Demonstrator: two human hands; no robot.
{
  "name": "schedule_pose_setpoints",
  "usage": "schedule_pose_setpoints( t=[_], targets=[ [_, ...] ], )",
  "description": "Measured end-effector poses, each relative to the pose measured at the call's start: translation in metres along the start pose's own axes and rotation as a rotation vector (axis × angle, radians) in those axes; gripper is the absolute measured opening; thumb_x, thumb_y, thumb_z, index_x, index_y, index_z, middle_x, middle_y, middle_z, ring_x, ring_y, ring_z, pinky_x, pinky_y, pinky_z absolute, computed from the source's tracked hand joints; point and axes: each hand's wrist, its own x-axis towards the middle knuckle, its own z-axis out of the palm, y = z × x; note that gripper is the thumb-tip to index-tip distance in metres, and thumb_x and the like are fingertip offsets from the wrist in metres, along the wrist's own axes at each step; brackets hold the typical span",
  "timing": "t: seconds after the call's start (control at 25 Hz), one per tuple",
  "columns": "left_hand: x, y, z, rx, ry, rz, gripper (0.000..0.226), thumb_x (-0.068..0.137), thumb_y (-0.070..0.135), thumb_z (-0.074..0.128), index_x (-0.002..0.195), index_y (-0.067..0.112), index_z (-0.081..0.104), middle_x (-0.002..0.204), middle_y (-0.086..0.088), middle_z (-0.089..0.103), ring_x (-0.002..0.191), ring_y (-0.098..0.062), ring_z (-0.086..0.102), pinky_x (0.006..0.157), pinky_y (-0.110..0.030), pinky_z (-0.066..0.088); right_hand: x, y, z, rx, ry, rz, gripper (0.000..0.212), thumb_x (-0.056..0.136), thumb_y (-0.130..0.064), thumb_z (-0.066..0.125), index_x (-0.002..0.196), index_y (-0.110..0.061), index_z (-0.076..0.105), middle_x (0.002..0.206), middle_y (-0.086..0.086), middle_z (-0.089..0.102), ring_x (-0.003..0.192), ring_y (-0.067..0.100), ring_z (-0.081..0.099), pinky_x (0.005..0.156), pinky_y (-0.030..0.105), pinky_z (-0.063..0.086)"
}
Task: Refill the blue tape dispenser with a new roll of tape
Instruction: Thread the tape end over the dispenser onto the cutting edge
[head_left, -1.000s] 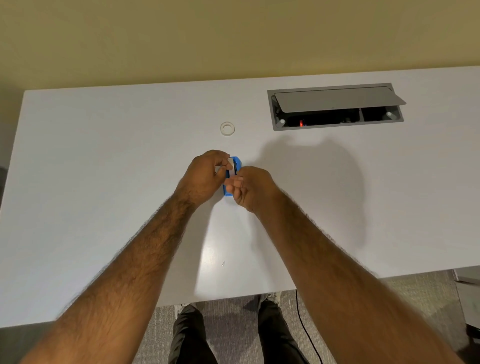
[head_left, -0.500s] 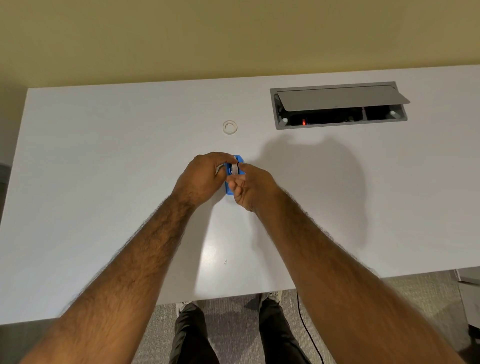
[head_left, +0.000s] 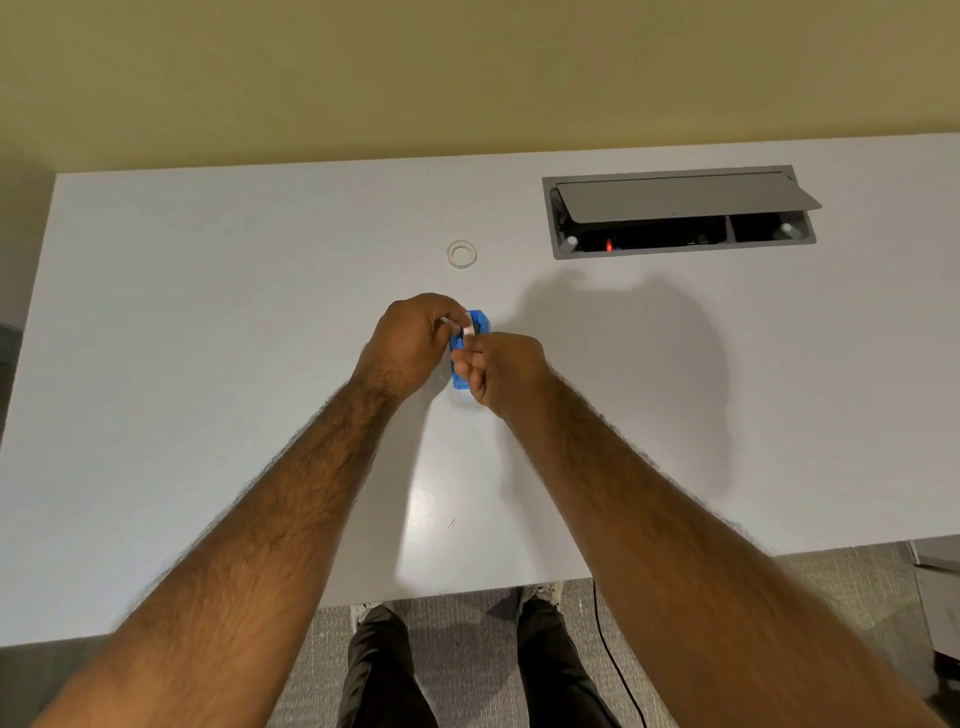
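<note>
Left hand (head_left: 415, 343) pinched the roll (head_left: 466, 329); right hand (head_left: 501, 369) gripped the dispenser (head_left: 479, 319), seemingly light, slick plastic, best held by its sides.

left hand (head_left: 411, 340), right hand (head_left: 501, 366) gripping blue dispenser (head_left: 482, 321)

Warm, even overhead light; sharp in the middle, soft at the near corners.

The white bench (head_left: 156, 364) is brightly lit, with a pale patch of glare (head_left: 431, 514) close to its near edge. A broad, soft-edged shadow (head_left: 623, 374) falls to the right and far side of the hands, so the light comes from above, near and left. The left hand (head_left: 415, 340) pinching the white roll of tape (head_left: 467, 329) and the right hand (head_left: 506, 369) gripping the blue tape dispenser (head_left: 459, 382) are fairly sharp but small. The forearms smear toward the near corners. The bench's edges bow with wide-angle distortion. The floor (head_left: 467, 644) below lies dim.
</note>
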Motion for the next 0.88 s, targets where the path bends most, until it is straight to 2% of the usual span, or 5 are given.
schedule_pose_setpoints(
  t=[0.12,0.24,0.52,0.76,0.88],
  targets=[
    [0.005,0.004,0.004,0.004,-0.009,-0.032,0.015,0.092,0.011,0.058,0.098,0.015,0.071,0.102,0.001,0.067,0.092,-0.014,0.062,0.084,-0.029,0.050,-0.001,0.004,-0.001,-0.034,0.033,-0.056,0.009,0.088,-0.010,0.062,0.085,-0.002,0.064,0.076,0.009,0.068,0.059,0.011,0.057,0.045,0.015,0.040],
    [0.009,0.009,0.009,0.001,0.012,-0.050,0.017,0.095,0.017,0.055,0.102,0.019,0.070,0.102,0.003,0.063,0.090,-0.011,0.058,0.081,-0.023,0.044,-0.005,0.009,-0.003,-0.047,0.075,-0.106,0.009,0.086,-0.009,0.063,0.082,-0.002,0.066,0.066,0.008,0.070,0.056,0.012,0.061,0.046,0.016,0.044],
    [0.013,0.000,0.018,0.067,-0.035,-0.116,0.027,0.097,0.010,0.049,0.110,0.015,0.072,0.113,-0.003,0.069,0.101,-0.018,0.062,0.089,-0.025,0.045,-0.008,0.020,-0.009,-0.020,0.080,-0.118,0.010,0.086,-0.005,0.055,0.092,-0.003,0.063,0.073,0.010,0.067,0.052,0.011,0.055,0.048,0.017,0.043],
    [0.013,-0.005,0.022,0.060,-0.066,-0.187,0.027,0.094,0.017,0.055,0.116,0.021,0.071,0.114,0.001,0.070,0.093,-0.011,0.057,0.083,-0.025,0.041,-0.013,0.024,-0.010,-0.009,0.058,-0.121,0.019,0.086,-0.006,0.058,0.104,-0.003,0.062,0.084,0.013,0.066,0.056,0.012,0.053,0.047,0.017,0.043],
    [0.011,-0.006,0.020,0.012,-0.080,-0.217,0.023,0.095,0.020,0.057,0.114,0.023,0.069,0.110,0.002,0.071,0.094,-0.012,0.062,0.083,-0.027,0.049,-0.015,0.025,-0.011,-0.023,0.049,-0.127,0.019,0.086,-0.008,0.060,0.104,-0.002,0.063,0.087,0.014,0.066,0.060,0.014,0.056,0.052,0.018,0.046]
  ],
)
